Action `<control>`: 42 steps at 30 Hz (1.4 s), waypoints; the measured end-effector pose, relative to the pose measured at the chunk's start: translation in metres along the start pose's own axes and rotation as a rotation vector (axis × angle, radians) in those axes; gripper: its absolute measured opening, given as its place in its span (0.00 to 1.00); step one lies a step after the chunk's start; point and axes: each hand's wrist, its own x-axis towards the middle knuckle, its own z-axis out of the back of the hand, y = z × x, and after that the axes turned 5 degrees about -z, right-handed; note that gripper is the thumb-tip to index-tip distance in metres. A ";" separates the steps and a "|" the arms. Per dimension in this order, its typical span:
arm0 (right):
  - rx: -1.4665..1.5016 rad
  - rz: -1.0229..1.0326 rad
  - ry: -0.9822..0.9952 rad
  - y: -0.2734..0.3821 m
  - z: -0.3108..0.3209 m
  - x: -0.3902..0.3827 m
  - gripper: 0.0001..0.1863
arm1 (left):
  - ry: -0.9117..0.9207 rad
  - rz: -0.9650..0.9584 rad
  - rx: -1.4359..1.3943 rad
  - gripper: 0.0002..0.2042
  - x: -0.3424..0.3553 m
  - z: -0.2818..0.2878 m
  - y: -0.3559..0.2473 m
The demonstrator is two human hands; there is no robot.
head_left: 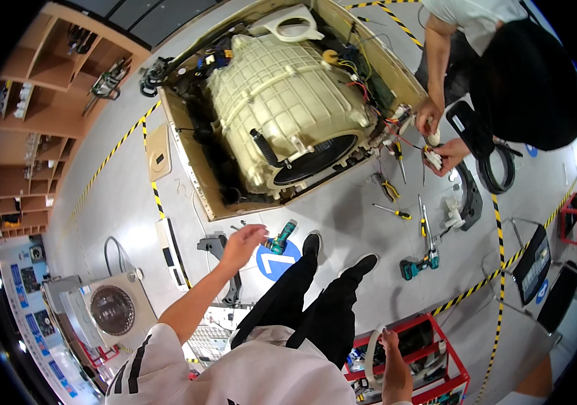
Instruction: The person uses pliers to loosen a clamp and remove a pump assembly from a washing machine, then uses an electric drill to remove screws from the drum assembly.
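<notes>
My left hand is held out over the floor, its fingers drawn together. Whatever they hold, if anything, is too small to make out. Right beside it in view is a teal cordless drill, over a blue round floor sign. Low at my right side, my right hand grips a white curved strip, above a red-framed cart. Ahead lies an opened washing machine cabinet, with a large cream ribbed tub inside and a black corrugated hose on it.
At the right, another person's hands handle white connectors at the cabinet's corner. Pliers, a screwdriver, a second drill and a black curved part lie on the floor. A front-loading washer stands left, beyond a dark bracket.
</notes>
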 end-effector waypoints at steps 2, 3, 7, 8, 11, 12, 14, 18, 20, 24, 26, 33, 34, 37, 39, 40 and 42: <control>0.295 -0.057 0.150 0.041 0.006 -0.039 0.18 | -0.199 -0.121 0.133 0.14 -0.008 0.026 0.000; 0.494 0.042 0.227 0.035 0.009 -0.028 0.17 | -0.288 -0.208 0.193 0.14 -0.002 0.031 -0.003; 0.518 0.294 0.268 0.124 -0.009 -0.062 0.19 | -0.370 -0.286 0.099 0.14 -0.007 0.049 -0.039; 0.453 0.306 0.249 0.157 -0.004 -0.086 0.21 | -0.324 -0.258 0.165 0.15 -0.008 0.051 -0.048; 0.579 0.399 0.307 0.202 0.003 -0.113 0.24 | -0.282 -0.313 0.396 0.16 -0.006 0.059 -0.067; 0.574 0.398 0.316 0.217 0.004 -0.123 0.24 | -0.358 -0.429 0.516 0.17 -0.001 0.069 -0.067; 0.553 0.376 0.327 0.230 0.008 -0.142 0.25 | -0.532 -0.546 0.738 0.19 0.010 0.082 -0.058; 0.399 0.337 0.235 0.215 0.018 -0.130 0.19 | -0.769 -0.464 0.668 0.19 0.060 0.095 -0.024; 0.322 0.300 0.205 0.197 0.022 -0.102 0.17 | -0.738 -0.464 0.592 0.19 0.083 0.093 -0.011; 0.220 0.241 0.146 0.193 0.036 -0.115 0.16 | -0.796 -0.433 0.526 0.15 0.085 0.087 -0.009; 0.149 0.254 0.113 0.196 0.038 -0.109 0.16 | -0.782 -0.439 0.505 0.14 0.085 0.083 -0.014; 0.086 0.574 0.113 0.277 0.003 -0.110 0.17 | -0.792 -0.426 0.459 0.09 0.089 0.081 -0.012; 0.045 0.614 0.108 0.295 0.001 -0.120 0.18 | -0.796 -0.417 0.459 0.10 0.089 0.081 -0.010; -0.038 0.762 0.086 0.351 -0.003 -0.164 0.20 | -0.791 -0.384 0.452 0.11 0.089 0.084 -0.007; -0.046 0.873 0.068 0.376 0.000 -0.184 0.20 | -0.772 -0.353 0.449 0.12 0.088 0.083 -0.010; -0.075 0.909 0.053 0.389 -0.001 -0.197 0.20 | -0.764 -0.332 0.458 0.12 0.086 0.084 -0.011; -0.135 0.977 0.024 0.413 0.001 -0.217 0.20 | -0.746 -0.288 0.471 0.13 0.085 0.085 -0.014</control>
